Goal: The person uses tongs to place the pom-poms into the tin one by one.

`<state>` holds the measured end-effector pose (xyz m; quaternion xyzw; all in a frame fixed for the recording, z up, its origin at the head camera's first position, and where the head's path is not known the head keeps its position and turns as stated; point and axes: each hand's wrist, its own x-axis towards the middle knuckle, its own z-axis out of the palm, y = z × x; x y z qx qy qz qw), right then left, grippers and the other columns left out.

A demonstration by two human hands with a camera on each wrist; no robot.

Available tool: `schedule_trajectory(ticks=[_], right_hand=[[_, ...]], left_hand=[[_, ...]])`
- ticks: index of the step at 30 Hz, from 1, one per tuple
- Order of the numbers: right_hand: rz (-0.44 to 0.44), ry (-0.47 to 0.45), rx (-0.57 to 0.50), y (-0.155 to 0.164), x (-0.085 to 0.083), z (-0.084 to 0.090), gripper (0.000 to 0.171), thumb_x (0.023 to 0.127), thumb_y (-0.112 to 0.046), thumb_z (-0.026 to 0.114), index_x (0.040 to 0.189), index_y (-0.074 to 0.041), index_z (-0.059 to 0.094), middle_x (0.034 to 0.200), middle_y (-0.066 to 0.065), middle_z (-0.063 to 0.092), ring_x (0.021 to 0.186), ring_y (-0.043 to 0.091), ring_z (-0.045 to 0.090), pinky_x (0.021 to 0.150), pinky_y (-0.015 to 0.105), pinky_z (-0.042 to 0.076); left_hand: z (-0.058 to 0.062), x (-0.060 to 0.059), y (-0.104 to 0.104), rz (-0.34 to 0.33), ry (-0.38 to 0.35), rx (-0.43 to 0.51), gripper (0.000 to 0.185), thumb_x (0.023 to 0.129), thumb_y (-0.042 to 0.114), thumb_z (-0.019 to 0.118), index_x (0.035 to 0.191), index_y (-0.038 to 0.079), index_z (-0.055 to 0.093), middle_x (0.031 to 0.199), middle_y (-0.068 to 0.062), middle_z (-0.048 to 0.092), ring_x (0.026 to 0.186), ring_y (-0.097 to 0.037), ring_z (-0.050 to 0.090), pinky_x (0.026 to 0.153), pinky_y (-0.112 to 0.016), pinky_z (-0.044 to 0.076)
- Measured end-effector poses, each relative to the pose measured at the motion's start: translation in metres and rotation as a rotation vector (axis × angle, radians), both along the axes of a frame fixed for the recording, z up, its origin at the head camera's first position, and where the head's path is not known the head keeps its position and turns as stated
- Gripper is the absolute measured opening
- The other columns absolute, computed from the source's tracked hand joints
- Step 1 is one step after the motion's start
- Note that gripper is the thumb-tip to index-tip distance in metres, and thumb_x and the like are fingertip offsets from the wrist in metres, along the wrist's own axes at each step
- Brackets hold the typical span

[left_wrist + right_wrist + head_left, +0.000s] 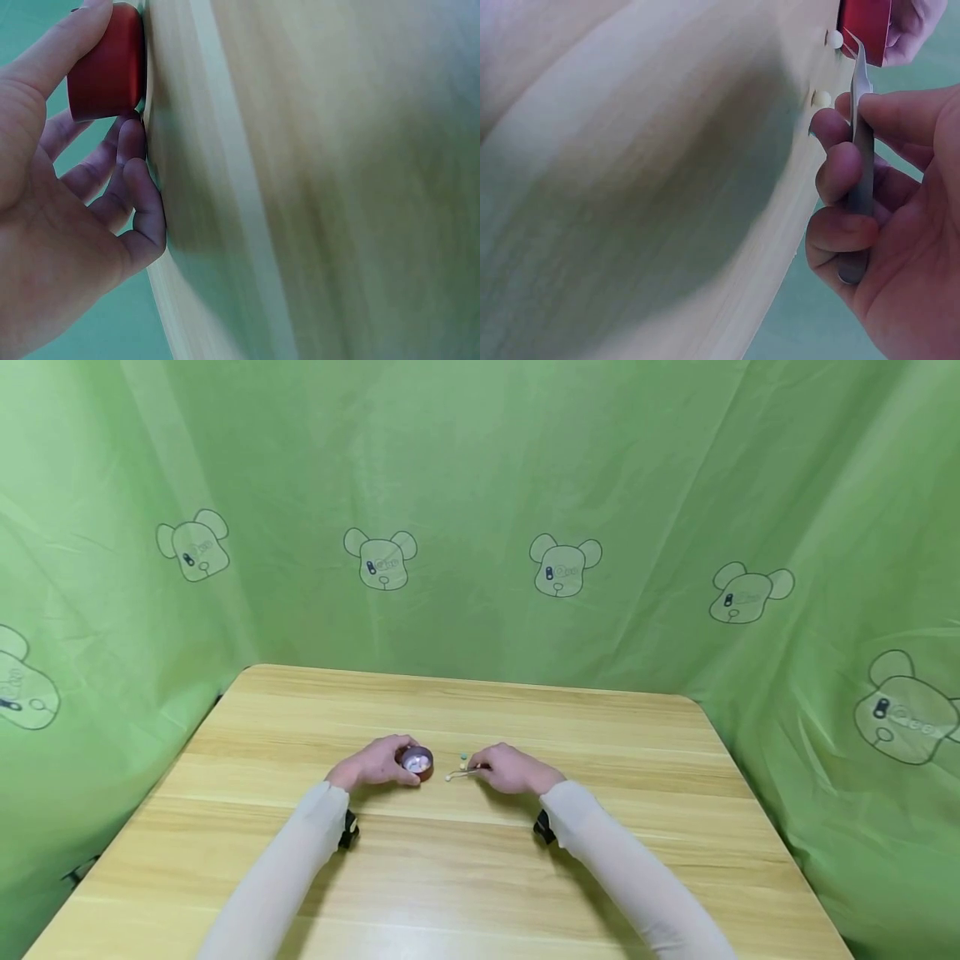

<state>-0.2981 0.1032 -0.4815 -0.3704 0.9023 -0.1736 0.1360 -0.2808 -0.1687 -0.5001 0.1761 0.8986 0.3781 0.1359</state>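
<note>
A small round red tin [107, 75] stands on the table, with pale pieces [416, 763] showing inside it in the head view. My left hand [381, 762] holds its side between thumb and fingers. Metal tweezers [862, 139] lie in the grip of my right hand [513, 768], their bent tips pointing toward the tin. Close to those tips is a small white bead [835, 39]. A yellowish bead [822, 99] sits on the tabletop beside the right fingers, and a teal bead [463, 756] lies just beyond it in the head view.
The wood-grain table [465, 877] has rounded far corners. Green curtains [472, 627] printed with bear heads hang behind it and along both sides. Black wrist straps [544, 828] are worn at the cuffs of the light sleeves [622, 864].
</note>
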Motion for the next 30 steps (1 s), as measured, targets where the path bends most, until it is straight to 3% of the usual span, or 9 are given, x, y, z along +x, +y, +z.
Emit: schedule_trajectory(ticks=[22,30], right_hand=[[0.008,0.023,0.02,0.0013,0.0002,-0.0076,0.019,0.096,-0.015,0.054,0.109,-0.013,0.069,0.106,0.0,0.067,0.083,0.008,0.056,0.077,0.028,0.047],[-0.016,0.001,0.003,0.0019,0.0007,-0.0029,0.019,0.096,-0.014,0.054,0.108,-0.011,0.069,0.103,0.001,0.066,0.078,0.008,0.055,0.074,0.028,0.047]], left_hand=[[-0.0004,0.0016,0.0017,0.003,-0.012,0.022,0.053,0.072,0.021,0.083,0.117,0.009,0.058,0.108,-0.004,0.061,0.1,-0.02,0.057,0.091,-0.041,0.043],[-0.0004,0.0007,0.0016,0.0,-0.012,0.02,0.053,0.073,0.021,0.083,0.117,0.009,0.057,0.108,-0.004,0.061,0.1,-0.02,0.056,0.091,-0.041,0.043]])
